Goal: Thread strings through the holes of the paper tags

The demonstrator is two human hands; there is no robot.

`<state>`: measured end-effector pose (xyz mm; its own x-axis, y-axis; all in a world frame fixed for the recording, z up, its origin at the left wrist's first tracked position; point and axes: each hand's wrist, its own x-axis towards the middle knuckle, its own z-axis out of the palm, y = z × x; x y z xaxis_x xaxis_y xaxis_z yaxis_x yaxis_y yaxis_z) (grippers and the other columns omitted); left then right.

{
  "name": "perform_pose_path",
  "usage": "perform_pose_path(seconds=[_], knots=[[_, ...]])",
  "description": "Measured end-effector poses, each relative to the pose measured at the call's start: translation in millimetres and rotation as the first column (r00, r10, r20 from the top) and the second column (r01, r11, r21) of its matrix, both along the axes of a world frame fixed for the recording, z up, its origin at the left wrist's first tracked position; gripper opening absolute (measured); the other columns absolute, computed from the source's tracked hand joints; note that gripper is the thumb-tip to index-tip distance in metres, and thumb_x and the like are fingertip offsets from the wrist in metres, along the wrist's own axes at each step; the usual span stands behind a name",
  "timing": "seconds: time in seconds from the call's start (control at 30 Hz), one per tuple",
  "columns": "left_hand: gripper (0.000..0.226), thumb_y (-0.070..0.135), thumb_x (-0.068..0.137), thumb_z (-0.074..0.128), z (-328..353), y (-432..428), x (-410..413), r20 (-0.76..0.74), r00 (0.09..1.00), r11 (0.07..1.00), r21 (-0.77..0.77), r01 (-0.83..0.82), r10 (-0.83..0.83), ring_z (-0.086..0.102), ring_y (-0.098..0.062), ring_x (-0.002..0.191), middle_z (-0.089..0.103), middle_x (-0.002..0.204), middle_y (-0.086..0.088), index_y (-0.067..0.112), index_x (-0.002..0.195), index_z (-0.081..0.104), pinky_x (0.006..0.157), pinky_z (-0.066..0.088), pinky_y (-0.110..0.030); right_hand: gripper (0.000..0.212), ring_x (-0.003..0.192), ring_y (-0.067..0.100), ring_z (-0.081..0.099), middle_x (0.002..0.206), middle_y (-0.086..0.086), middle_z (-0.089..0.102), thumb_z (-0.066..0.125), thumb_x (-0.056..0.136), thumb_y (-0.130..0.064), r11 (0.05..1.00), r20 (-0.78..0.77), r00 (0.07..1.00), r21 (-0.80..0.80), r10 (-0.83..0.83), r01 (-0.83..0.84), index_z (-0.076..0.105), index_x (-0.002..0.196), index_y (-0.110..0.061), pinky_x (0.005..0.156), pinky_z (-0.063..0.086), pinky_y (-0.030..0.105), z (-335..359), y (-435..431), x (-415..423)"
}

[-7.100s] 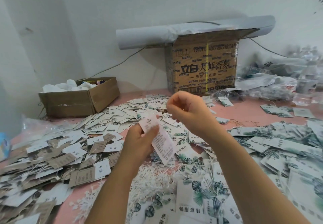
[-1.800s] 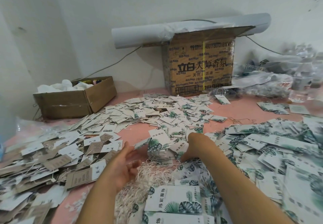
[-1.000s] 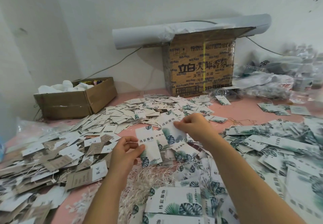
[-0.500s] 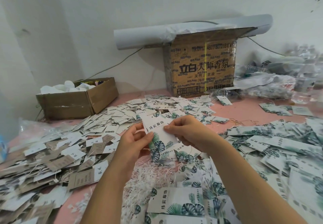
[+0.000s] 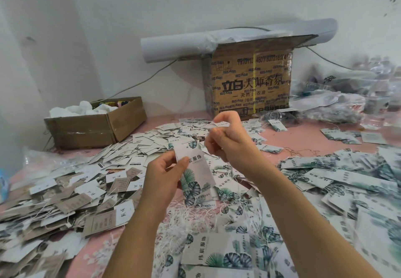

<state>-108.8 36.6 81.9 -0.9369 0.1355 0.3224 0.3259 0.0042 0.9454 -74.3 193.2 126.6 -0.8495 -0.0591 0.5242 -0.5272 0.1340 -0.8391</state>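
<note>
Nearest lie more leaf tags (image 5: pixel 217 254), and just beyond them a loose heap of white strings (image 5: pixel 191 212) on the pink table (image 5: pixel 303 139).

Above that heap the left hand (image 5: pixel 162 180) grips one leaf-printed tag (image 5: pixel 197 175), thumb pressed on its face, the tag upright with its top end tilted towards the right hand (image 5: pixel 230 143). Half a second ago both hands met at the tag's upper edge. Now the right hand has risen up and away from it, fingers curled tight as if pinching. What it pinches is too fine to see, so I cannot tell whether it holds a string.

That lift reads as a string being drawn through the hole, so this tag is probably nearly threaded. Neither the hole nor the string shows.

Left of the hands spreads a pile of brown and white tags (image 5: pixel 97 191). To the right lie more leaf tags in stacks (image 5: pixel 347 180).

Far left stands an open cardboard box (image 5: pixel 95 123). Far centre, against the wall, a printed carton (image 5: pixel 249 82) carries a grey roll (image 5: pixel 173 45).
</note>
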Motion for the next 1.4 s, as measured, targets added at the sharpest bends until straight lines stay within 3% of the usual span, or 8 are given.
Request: perform_pose_path(seconds=[0.13,0.43,0.67,0.9,1.03,1.1,1.2,1.4], knots=[[0.014,0.013,0.092,0.057,1,1,2,0.003,1.0,1.0,-0.028,0.005,-0.005,0.068,-0.009,0.069,0.073,0.075,0.003,0.018,0.085,0.068,0.055,0.055,-0.026,0.02,0.039,-0.001,0.037,0.061,0.009,0.054,0.038,0.096,0.002,0.993,-0.064,0.991,0.005,0.122,-0.122,0.04,0.082,-0.011,0.04,0.029,0.009,4,-4,3],[0.017,0.012,0.093,0.054,6,2,6,-0.003,0.999,0.999,-0.015,0.035,-0.035,0.068,-0.005,0.068,0.072,0.077,0.006,0.023,0.09,0.067,0.05,0.05,-0.019,0.023,0.05,-0.008,0.052,0.068,0.001,0.059,0.057,0.086,0.005,0.99,-0.078,0.996,0.134,-0.033,0.043,0.05,0.076,-0.015,0.048,0.038,0.006,1,-2,-4],[0.019,0.01,0.091,0.056,10,3,10,-0.025,0.998,0.999,-0.003,0.054,-0.054,0.068,-0.008,0.066,0.072,0.076,0.005,0.024,0.087,0.068,0.052,0.054,-0.023,0.024,0.068,0.005,0.06,0.073,-0.006,0.064,0.063,0.082,0.005,0.959,-0.093,0.981,0.213,-0.17,0.186,0.059,0.08,-0.019,0.065,0.047,0.013,-1,-1,-9],[0.013,0.013,0.09,0.059,11,2,11,-0.024,0.998,0.998,-0.003,0.062,-0.062,0.068,-0.009,0.066,0.072,0.08,0.002,0.022,0.087,0.068,0.05,0.052,-0.022,0.005,0.055,-0.017,0.046,0.062,-0.018,0.053,0.07,0.078,-0.003,0.819,-0.208,0.918,0.416,-0.337,0.395,0.073,0.082,-0.005,0.058,0.035,0.002,5,-1,-5],[0.013,0.015,0.09,0.06,11,1,10,-0.026,0.998,0.999,-0.013,0.053,-0.053,0.069,-0.011,0.069,0.072,0.081,0.002,0.024,0.085,0.068,0.05,0.053,-0.025,0.01,0.069,-0.002,0.047,0.081,-0.004,0.063,0.068,0.083,-0.014,0.703,-0.279,0.888,0.542,-0.367,0.461,0.074,0.09,-0.01,0.061,0.032,0.008,6,-3,-5],[0.016,0.016,0.09,0.06,11,1,11,-0.028,0.998,0.999,-0.021,0.051,-0.051,0.069,-0.011,0.069,0.072,0.081,0.003,0.027,0.082,0.068,0.052,0.054,-0.028,0.012,0.082,0.01,0.046,0.084,-0.005,0.057,0.066,0.084,-0.019,0.654,-0.29,0.867,0.57,-0.406,0.497,0.073,0.092,-0.012,0.067,0.031,0.019,4,-2,-7],[0.017,0.015,0.09,0.059,11,1,11,-0.018,0.998,0.998,-0.011,0.059,-0.06,0.069,-0.009,0.068,0.072,0.079,0.004,0.026,0.081,0.068,0.05,0.054,-0.024,0.012,0.081,0.007,0.04,0.081,-0.011,0.047,0.062,0.087,-0.027,0.575,-0.317,0.82,0.593,-0.476,0.563,0.07,0.091,-0.019,0.063,0.031,0.025,2,-2,-8],[0.015,0.014,0.09,0.059,11,2,12,-0.015,0.998,0.998,-0.019,0.065,-0.065,0.069,-0.009,0.066,0.072,0.079,0.002,0.024,0.083,0.068,0.049,0.052,-0.024,0.019,0.055,0.004,0.043,0.059,-0.014,0.05,0.057,0.09,-0.029,0.701,-0.281,0.873,0.52,-0.399,0.488,0.068,0.084,-0.014,0.055,0.038,0.028,2,-1,-8]])
